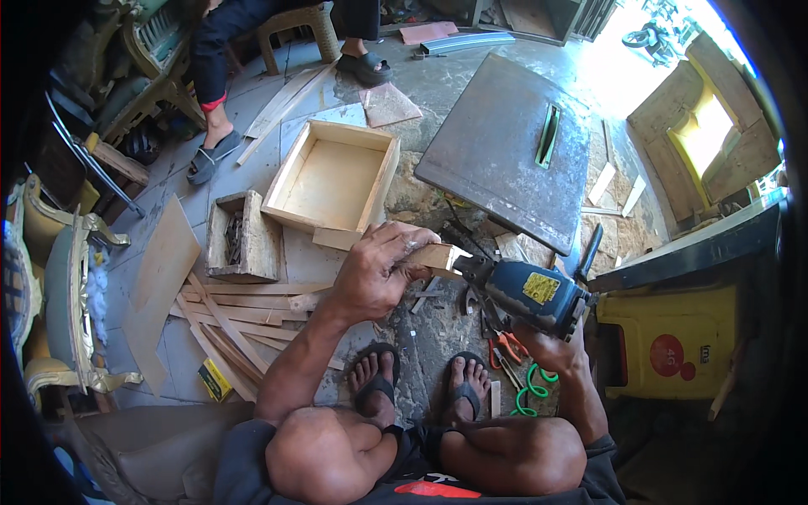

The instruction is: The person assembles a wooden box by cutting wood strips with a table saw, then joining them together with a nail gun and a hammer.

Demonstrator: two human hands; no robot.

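Note:
My left hand point(377, 268) is closed round a short wooden block point(434, 257), its fingers over the top and its thumb below. Against the block's right end rests the dark nose of a blue nail gun point(523, 293) with a yellow label. My right hand point(549, 347) grips the gun from beneath, and the tool hides most of those fingers. Just beyond my left hand sits an open wooden drawer box point(330, 183). Orange-handled pliers point(508, 347) and a green coiled hose point(532, 392) lie below my right hand.
Ahead stands a metal-topped saw table point(497, 139) with a slot. Wood strips point(244, 313) and a small box of metal pieces point(242, 240) lie left. A yellow plastic stool point(640, 337) is right. Another person's feet point(215, 151) rest at far left.

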